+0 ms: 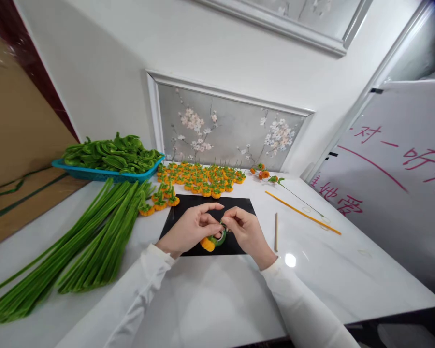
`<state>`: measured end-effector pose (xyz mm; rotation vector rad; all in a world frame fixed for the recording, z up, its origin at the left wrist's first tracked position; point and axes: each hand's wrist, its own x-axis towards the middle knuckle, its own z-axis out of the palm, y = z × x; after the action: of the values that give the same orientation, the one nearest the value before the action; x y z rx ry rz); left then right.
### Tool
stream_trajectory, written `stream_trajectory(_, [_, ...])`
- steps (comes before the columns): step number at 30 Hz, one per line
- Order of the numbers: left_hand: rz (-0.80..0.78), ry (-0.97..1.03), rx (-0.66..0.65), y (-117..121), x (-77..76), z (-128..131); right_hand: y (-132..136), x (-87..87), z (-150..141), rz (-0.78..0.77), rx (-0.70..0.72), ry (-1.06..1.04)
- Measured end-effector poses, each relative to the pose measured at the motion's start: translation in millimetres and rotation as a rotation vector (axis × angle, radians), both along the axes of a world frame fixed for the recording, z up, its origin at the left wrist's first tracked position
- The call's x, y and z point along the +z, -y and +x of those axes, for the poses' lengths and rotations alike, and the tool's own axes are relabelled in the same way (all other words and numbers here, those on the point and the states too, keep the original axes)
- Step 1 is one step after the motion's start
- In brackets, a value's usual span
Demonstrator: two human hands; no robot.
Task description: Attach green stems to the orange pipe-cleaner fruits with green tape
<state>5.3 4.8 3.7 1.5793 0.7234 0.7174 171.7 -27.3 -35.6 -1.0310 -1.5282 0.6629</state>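
My left hand (192,227) is closed, thumb and fingertips together above a fuzzy orange flower (207,244) whose green stem end sits at the fingers. Beside that flower is a roll of green tape (221,239) with a pale core, partly hidden under the fingers. My right hand (243,229) pinches with thumb and forefinger at a thin green bit, seemingly the tape's end, right by the left fingertips. Both hands are over a black mat (188,205) on the white table. Exactly where the tape meets the stem is hidden.
Several orange flowers with green stems (203,179) stand behind the mat. A blue tray (105,175) of green leaves and bundled green fuzzy stems (90,232) lie left. On the right are a tan stick (276,232), an orange stick (302,212) and a wire-stemmed flower spray (263,174).
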Motion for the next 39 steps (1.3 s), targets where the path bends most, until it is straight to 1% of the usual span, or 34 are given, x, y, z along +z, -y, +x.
stream_trajectory(3, [-0.086, 0.062, -0.106, 1.6, 3.5, -4.1, 0.6, -0.2, -0.4, 0.004, 0.05, -0.066])
stream_trajectory(5, [-0.114, 0.075, -0.137, 2.7, 5.2, -5.0, 1.7, -0.2, -1.6, 0.003, 0.065, -0.096])
stream_trajectory(7, [-0.102, 0.056, -0.139, 3.7, 6.0, -3.5, 2.9, 0.3, -2.9, 0.019, 0.056, -0.093])
stream_trajectory(9, [-0.052, 0.013, -0.098, 4.4, 5.5, 0.0, 3.9, 1.4, -3.8, 0.058, 0.022, -0.044])
stream_trajectory(13, [0.067, -0.017, 0.071, 4.1, 1.6, 7.2, 4.5, 5.1, -3.5, 0.132, -0.04, 0.09])
stream_trajectory(15, [0.083, -0.034, 0.105, 3.2, 0.2, 8.1, 4.8, 7.0, -2.9, 0.15, -0.045, 0.125])
stream_trajectory(18, [0.043, -0.051, 0.07, 1.6, -0.1, 6.2, 5.5, 9.1, -2.2, 0.172, -0.036, 0.147])
stream_trajectory(21, [0.022, -0.046, 0.016, 0.4, 0.1, 3.4, 5.8, 9.8, -2.0, 0.169, 0.003, 0.122])
stream_trajectory(24, [0.038, -0.033, -0.03, -0.2, -0.2, 1.9, 5.1, 8.9, -2.5, 0.147, 0.064, 0.05])
stream_trajectory(28, [0.021, -0.012, -0.063, 0.6, 0.3, 1.0, 3.8, 6.6, -3.5, 0.096, 0.15, -0.071])
stream_trajectory(32, [0.011, -0.006, -0.101, 2.2, 1.6, 0.3, 3.5, 5.0, -3.7, 0.031, 0.191, -0.122])
stream_trajectory(36, [0.011, -0.016, -0.139, 2.6, 2.2, 0.5, 3.0, 3.8, -4.1, -0.012, 0.205, -0.101])
stream_trajectory(39, [-0.017, -0.006, -0.143, 2.5, 1.4, 1.2, 2.7, 2.5, -5.3, 0.013, 0.159, -0.013])
